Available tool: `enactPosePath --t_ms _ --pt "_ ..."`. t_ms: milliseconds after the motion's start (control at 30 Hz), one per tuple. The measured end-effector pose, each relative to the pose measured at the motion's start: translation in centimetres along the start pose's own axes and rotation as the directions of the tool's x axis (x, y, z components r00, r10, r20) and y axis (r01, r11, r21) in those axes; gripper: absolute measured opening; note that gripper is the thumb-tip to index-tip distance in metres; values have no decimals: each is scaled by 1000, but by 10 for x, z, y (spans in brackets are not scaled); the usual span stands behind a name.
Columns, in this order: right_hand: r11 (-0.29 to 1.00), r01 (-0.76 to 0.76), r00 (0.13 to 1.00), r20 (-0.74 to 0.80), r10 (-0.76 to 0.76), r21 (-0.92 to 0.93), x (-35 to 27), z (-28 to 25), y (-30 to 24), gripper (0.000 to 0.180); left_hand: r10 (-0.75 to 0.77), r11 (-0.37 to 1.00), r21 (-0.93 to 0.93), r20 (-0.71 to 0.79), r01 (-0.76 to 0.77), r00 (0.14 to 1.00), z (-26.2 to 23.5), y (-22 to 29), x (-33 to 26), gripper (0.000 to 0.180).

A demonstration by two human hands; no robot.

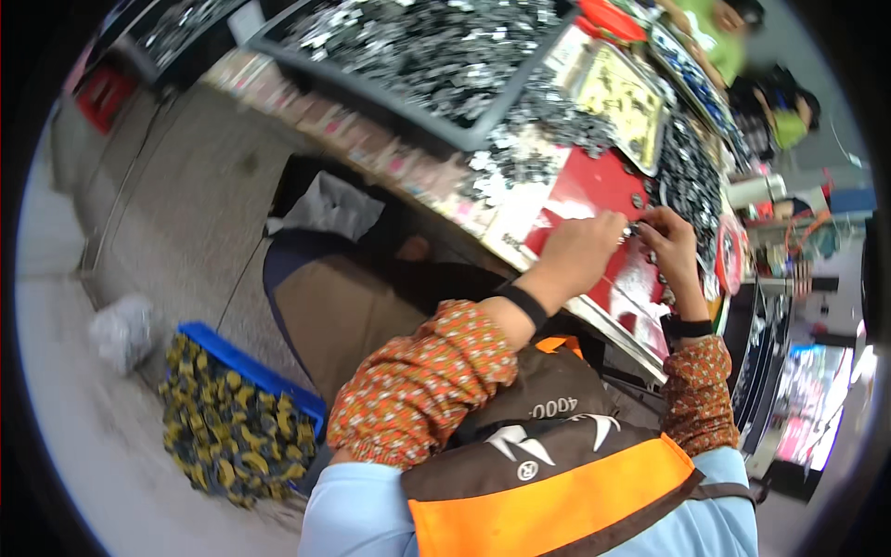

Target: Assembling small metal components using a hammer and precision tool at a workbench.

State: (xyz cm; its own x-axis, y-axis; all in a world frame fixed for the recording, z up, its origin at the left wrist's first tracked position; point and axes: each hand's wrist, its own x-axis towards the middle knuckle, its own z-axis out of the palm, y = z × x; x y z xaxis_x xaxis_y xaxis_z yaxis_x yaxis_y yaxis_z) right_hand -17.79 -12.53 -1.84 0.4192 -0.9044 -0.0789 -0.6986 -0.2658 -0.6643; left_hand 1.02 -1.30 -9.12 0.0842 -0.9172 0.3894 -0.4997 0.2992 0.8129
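My left hand (583,246) and my right hand (672,243) meet over a red board (594,190) on the worktable. Between the fingertips of both hands is a small dark, shiny metal part (630,230); its exact shape is too small to make out. Fingers on each side are pinched closed on it. A few similar small pieces lie on the red board close to the fingers. Just beyond the hands, loose dark metal pieces (689,176) form a heap along the right side of the board.
A large grey bin (473,137) full of silvery metal pieces stands at the table's far left. Behind the board lies a yellow tray (613,88) with small parts. A blue crate (251,360) of yellow and dark curved pieces sits at lower left. Other people are at the far right.
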Motion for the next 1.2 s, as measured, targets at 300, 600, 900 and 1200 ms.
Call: enactPosePath --t_ms 300,600,900,1200 --pt "748 -237 971 165 171 619 -35 -13 -38 17 -24 1000 -8 54 25 998 -9 9 4 21" --pt "852 -36 993 117 -29 522 -51 16 -29 32 22 999 28 31 -23 999 -8 8 6 20" --pt "955 298 940 -172 -295 -12 -49 22 -17 15 74 995 60 21 -75 997 -6 9 4 21" --pt "888 423 879 -155 -450 -180 -54 22 -28 15 90 994 59 13 -91 996 -6 8 4 19"
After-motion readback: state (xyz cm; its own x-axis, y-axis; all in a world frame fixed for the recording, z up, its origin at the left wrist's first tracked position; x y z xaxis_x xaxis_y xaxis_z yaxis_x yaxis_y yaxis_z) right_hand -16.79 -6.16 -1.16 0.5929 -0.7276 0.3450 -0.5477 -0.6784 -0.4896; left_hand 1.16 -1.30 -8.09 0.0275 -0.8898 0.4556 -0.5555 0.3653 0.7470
